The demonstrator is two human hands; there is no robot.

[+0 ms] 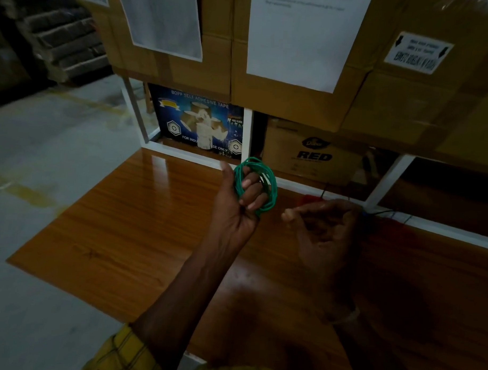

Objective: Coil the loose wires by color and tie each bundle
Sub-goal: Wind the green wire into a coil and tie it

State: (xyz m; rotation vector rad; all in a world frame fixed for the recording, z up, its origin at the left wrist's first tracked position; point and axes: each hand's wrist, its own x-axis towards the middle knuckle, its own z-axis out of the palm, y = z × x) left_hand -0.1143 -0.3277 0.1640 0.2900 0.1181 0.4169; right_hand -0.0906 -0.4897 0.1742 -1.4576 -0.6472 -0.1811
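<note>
My left hand (238,201) is raised above the wooden table (131,208), its fingers curled through a round coil of green wire (270,185). The coil loops around those fingers and stands upright. To its right, my right hand (324,229) hovers a short way from the coil with fingers half curled and thumb and forefinger pinched; whether they pinch a wire end I cannot tell. Behind the right hand, loose red wire (399,227), blue wire (367,217) and thin black wire (388,212) lie in a dim heap at the table's back edge.
Stacked cardboard boxes (295,98) with white paper sheets rise just behind the table. Under them stand a blue adhesive-tape carton (198,119) and a brown carton marked RED (313,151). A white frame (247,132) runs along the back edge. Grey concrete floor (50,150) lies left.
</note>
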